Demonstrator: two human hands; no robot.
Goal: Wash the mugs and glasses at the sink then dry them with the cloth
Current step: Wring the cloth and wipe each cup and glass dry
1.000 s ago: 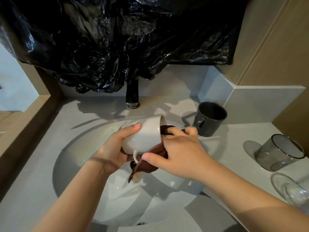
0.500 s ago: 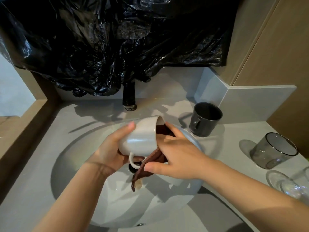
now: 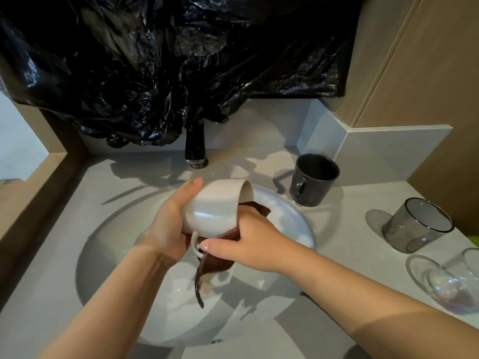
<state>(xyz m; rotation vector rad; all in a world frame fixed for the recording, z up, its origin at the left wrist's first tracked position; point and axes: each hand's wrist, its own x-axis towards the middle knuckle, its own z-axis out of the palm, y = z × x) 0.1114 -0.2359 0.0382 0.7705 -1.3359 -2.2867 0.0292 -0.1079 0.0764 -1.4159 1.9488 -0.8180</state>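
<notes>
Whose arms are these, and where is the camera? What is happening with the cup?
They are a person's two bare arms. The camera sits on that person's head, looking down, so only arms show. The left hand holds a white mug tipped sideways over the sink. The right hand presses a brown cloth into it. On the counter to the right are a dark grey mug, a smoky glass and a clear glass. Black plastic hangs above the tap.

home bathroom, round basin [image 3: 108, 244] in vanity top, black tap [image 3: 195, 143]
</notes>
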